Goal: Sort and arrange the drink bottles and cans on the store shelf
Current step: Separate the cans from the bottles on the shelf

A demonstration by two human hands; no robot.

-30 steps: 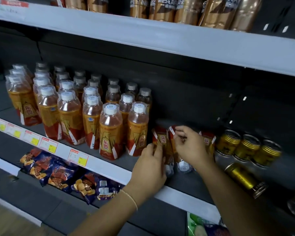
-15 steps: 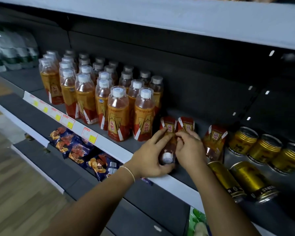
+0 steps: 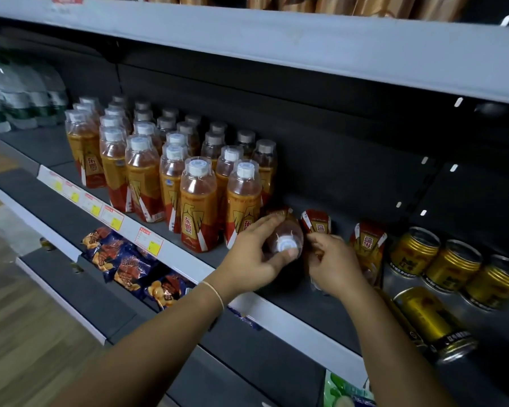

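Note:
Several orange drink bottles [image 3: 199,207] with white caps stand upright in rows on the dark shelf [image 3: 321,298]. To their right three more of these bottles lie on their sides. My left hand [image 3: 254,257] grips the leftmost lying bottle [image 3: 285,240] near its cap, lifting that end. My right hand [image 3: 334,264] curls round the second lying bottle [image 3: 316,223]. The third lying bottle [image 3: 368,245] lies just right of my right hand, untouched. Several gold cans [image 3: 450,267] lie on their sides further right.
Clear water bottles [image 3: 15,98] stand at the far left of the shelf. Snack packets [image 3: 130,264] fill the shelf below. Price tags [image 3: 112,217] line the shelf's front edge [image 3: 291,327]. Brown bottles stand on the upper shelf [image 3: 276,42].
My left hand has raised the cap end of the leftmost lying bottle. My right hand shifted a little right onto the second one. The camera moved closer.

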